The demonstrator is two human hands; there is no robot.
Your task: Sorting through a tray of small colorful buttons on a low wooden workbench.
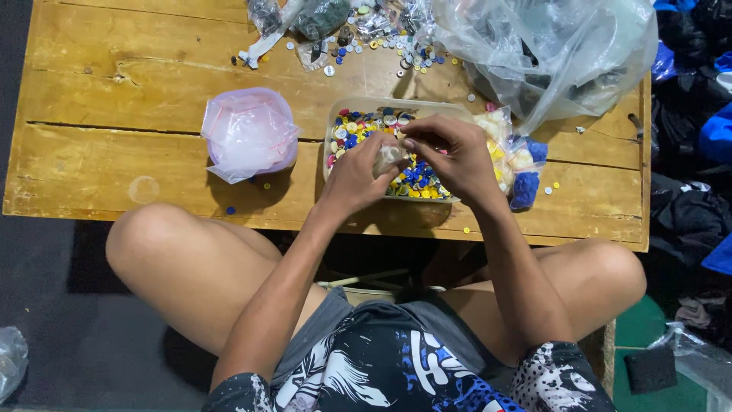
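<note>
- Patterned shorts [396,374] and bare knees fill the near edge; person sits cross-legged at a low wooden tabletop [114,91].
- Both forearms run forward and converge over a shallow clear tray [358,107] packed with mixed buttons, mostly yellow, blue, white and red.
- Left hand [358,174] is curled narrow around a small clear plastic bag [389,158], holding it just above the tray's middle.
- Right hand [450,156] is pinched at the bag's top, fingertips [412,143] meeting the left hand's; whether a button sits in the pinch, cannot tell.
- Key relation: bag lies between the two hands, touching both, directly over the tray; left hand carries it from below-left, right hand comes at it from the right and above.
- Pink-tinted plastic bag [250,131] sits left of the tray, apart from the hands.
- Small bags of yellow and blue buttons [518,164] lie against the tray's right end, nearer the right hand.
- Loose buttons [381,46] and a big crumpled clear bag [549,46] at the far edge.
</note>
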